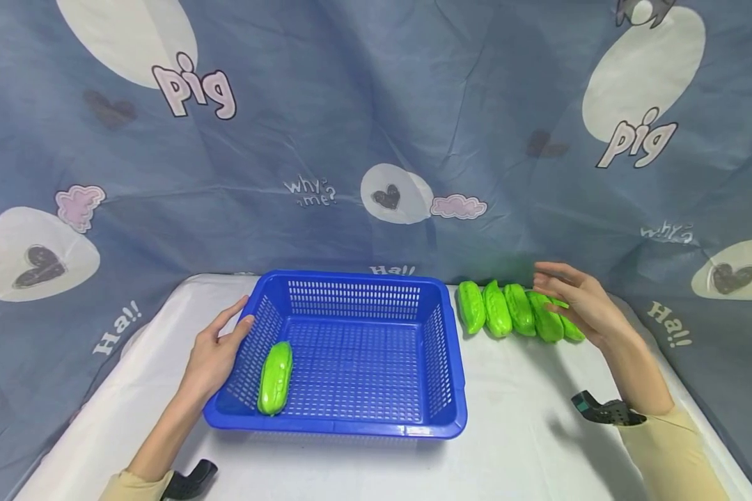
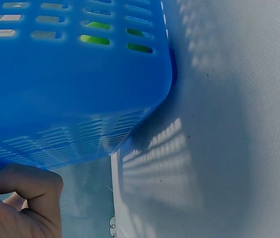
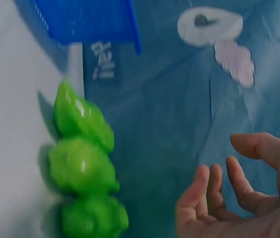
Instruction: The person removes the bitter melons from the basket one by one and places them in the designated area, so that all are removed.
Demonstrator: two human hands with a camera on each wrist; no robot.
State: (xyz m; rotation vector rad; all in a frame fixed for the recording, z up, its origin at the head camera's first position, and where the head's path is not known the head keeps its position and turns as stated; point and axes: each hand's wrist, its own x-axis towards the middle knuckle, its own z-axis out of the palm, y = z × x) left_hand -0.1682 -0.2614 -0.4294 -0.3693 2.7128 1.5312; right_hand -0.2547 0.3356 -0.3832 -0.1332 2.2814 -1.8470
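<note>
A blue plastic basket (image 1: 351, 376) with slotted walls stands on the white table. My left hand (image 1: 212, 351) holds its left rim, and in the left wrist view bent fingers (image 2: 35, 186) lie at the rim. One shiny green bitter melon (image 1: 276, 378), apparently a model, lies inside along the left wall. Right of the basket, several more bitter melons (image 1: 496, 309) lie side by side in a row. My right hand (image 1: 579, 299) hovers over the right end of that row, fingers apart and loosely bent with nothing between them. It partly hides the rightmost melons.
A blue-grey printed cloth (image 1: 326, 139) hangs behind the table and down its sides. The white tablecloth (image 1: 507, 424) shows in front of the melons and below the basket. Dark wrist devices (image 1: 608, 409) are worn on both arms.
</note>
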